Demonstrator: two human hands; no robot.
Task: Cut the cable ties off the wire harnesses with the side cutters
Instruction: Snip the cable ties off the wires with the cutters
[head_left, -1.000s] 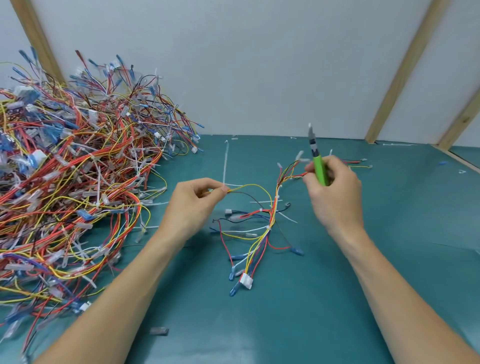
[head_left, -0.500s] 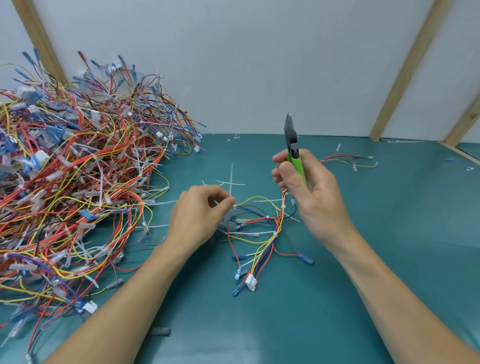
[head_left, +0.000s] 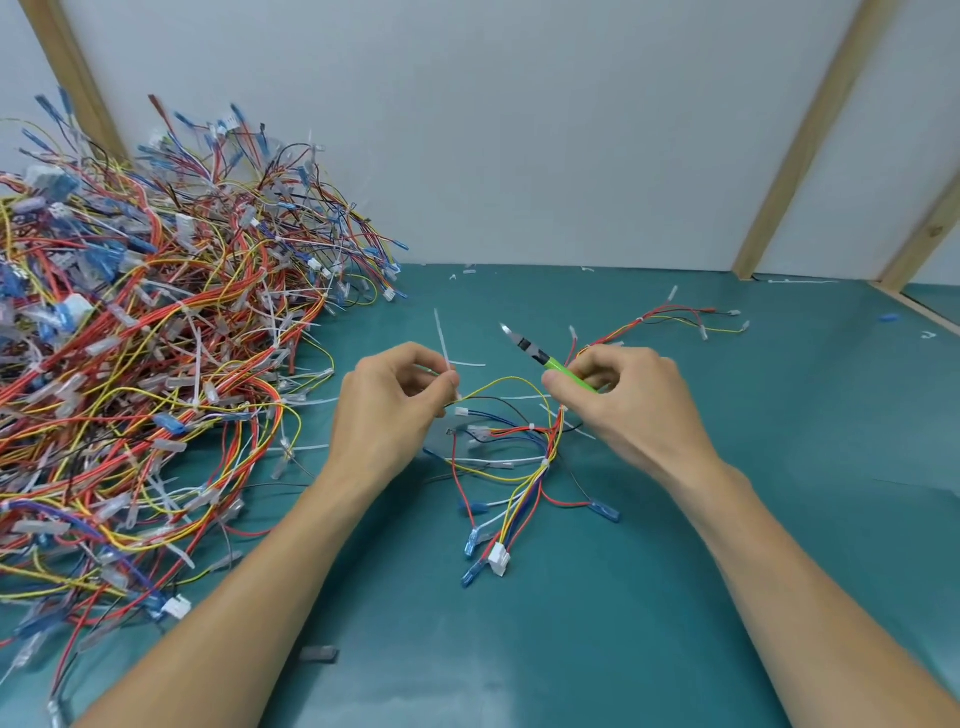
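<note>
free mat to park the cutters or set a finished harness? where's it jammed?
Bare mat lies right of the right hand, below the small loose harness. More is near the bottom edge, between the forearms, below the white connector. The left side is crowded by the harness pile; the harness being worked and cut ties fill the centre.

Your left hand (head_left: 387, 410) and right hand (head_left: 631, 402) were bare — no gloves, rings or watch on either. Both forearms showed uncovered all the way to the frame's lower edge — no sleeve reached them.
</note>
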